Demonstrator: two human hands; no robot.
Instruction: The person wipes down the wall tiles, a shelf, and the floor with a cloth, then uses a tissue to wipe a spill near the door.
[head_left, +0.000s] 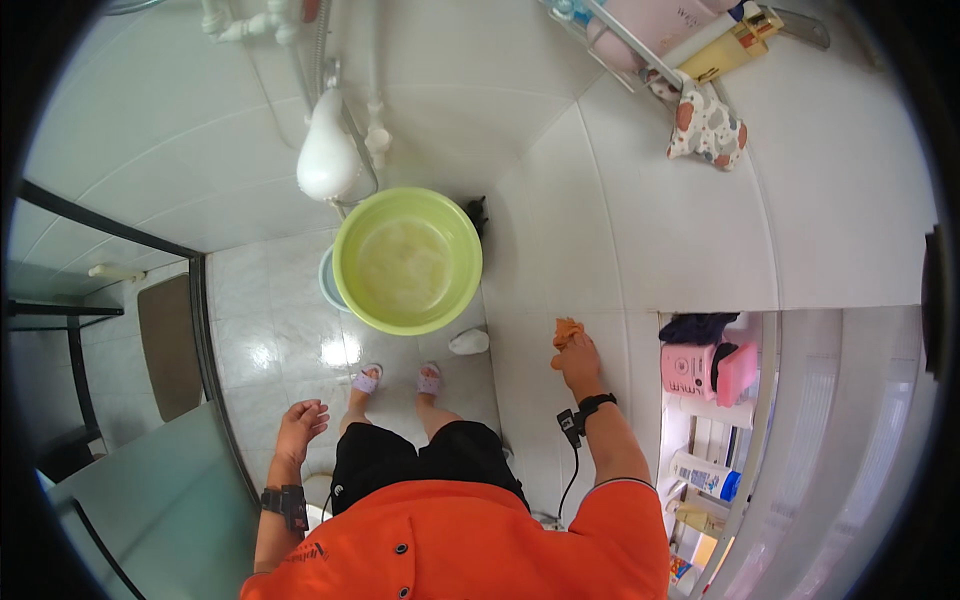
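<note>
My right hand (582, 364) presses an orange cloth (568, 332) against the white tiled wall (555, 262) on the right. Some of the cloth is hidden under my fingers. My left hand (301, 427) hangs over the floor at my left side, fingers loosely curled and a little apart, with nothing visible in it. In front of my feet stands a large lime-green plastic basin (409, 260); its bottom looks whitish and cloudy. A light-blue basin (330, 281) shows partly from behind its left rim.
A white shower heater (328, 154) hangs beyond the basin. Bottles and a pink container fill a wire rack (637, 45), with a patterned pouch (709, 131) below. Toiletries line the window recess (675, 427). A black-framed glass door (165, 480) stands left; a white object (469, 342) lies on the floor.
</note>
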